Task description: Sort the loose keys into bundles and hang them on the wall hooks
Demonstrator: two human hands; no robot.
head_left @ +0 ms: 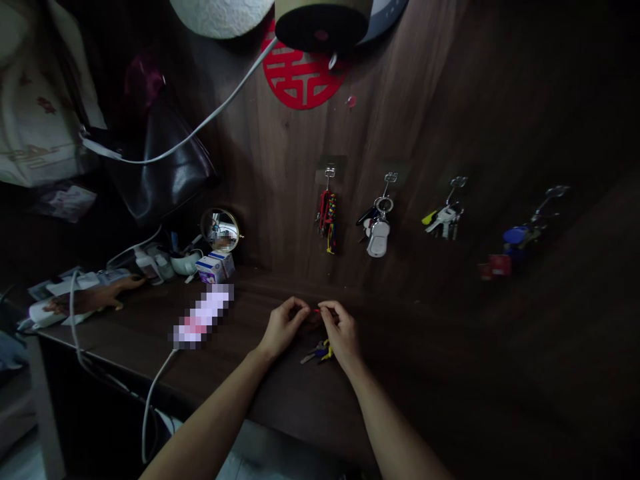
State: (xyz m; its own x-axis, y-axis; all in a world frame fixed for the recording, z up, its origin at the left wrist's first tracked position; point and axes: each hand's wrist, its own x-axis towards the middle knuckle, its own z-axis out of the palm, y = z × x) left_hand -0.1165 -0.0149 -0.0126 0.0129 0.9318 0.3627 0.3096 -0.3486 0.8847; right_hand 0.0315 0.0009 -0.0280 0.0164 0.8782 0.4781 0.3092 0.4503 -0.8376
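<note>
My left hand (286, 325) is over the brown wooden desk, its thumb and fingers pinched together at the tips. What those fingers hold is too small and dark to make out. Facing it, my right hand (343, 337) pinches a small thin red thing (317, 311) that shows at its fingertips in the gap between the hands. Just below the fingertips is a bunch of keys (316, 352) with blue and yellow heads, partly covered by my right hand. Whether the keys join the red thing is unclear.
Key bunches (379, 233) hang from several hooks on the wooden back wall. To the left, a phone with a blurred screen (203, 319) lies on a white cable (150, 407). Behind it are small boxes (215, 267) and a round mirror (220, 230). Bags (160, 160) hang upper left.
</note>
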